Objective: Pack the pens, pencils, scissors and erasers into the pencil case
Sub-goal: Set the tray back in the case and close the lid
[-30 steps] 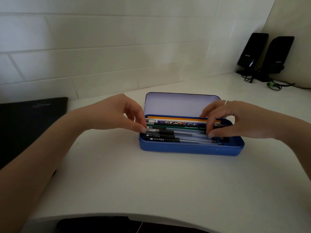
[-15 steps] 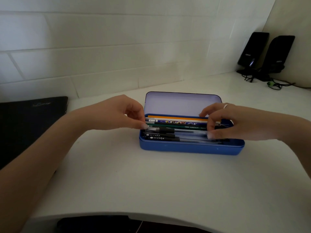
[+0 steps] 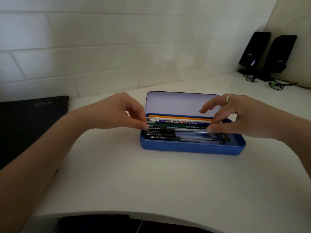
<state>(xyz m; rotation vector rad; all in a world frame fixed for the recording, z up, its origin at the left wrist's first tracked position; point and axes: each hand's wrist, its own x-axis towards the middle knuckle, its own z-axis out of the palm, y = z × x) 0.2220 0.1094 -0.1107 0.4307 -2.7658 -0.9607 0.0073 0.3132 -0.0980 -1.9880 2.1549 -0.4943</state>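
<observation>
The left hand (image 3: 116, 113) is curled, thumb and forefinger pinching the capped end of a pen (image 3: 170, 130) at the left end of the case (image 3: 191, 147). The right hand (image 3: 239, 116) pinches the clear barrel end of the same pen between thumb and forefinger; its other fingers are spread and raised above the case, and one carries a pale ring (image 3: 227, 99). The pen lies lengthwise, at rim height, on top of the other contents.

Two more pens (image 3: 161, 137) with black caps lie parallel in the front half of the case. Behind them lie a green pencil (image 3: 181, 126), a dark blue patterned pencil (image 3: 178, 122) and an orange pencil (image 3: 176, 117), all lengthwise. A dark object sits in the right end of the case; what it is cannot be told.

The case is blue, its lid (image 3: 178, 103) hinged up at the rear. It stands on the white bench (image 3: 151, 182), near the middle. A black laptop (image 3: 30, 121) lies at the left edge. Two black speakers (image 3: 267, 52) with cables stand in the far right corner against the tiled wall (image 3: 117, 47).
</observation>
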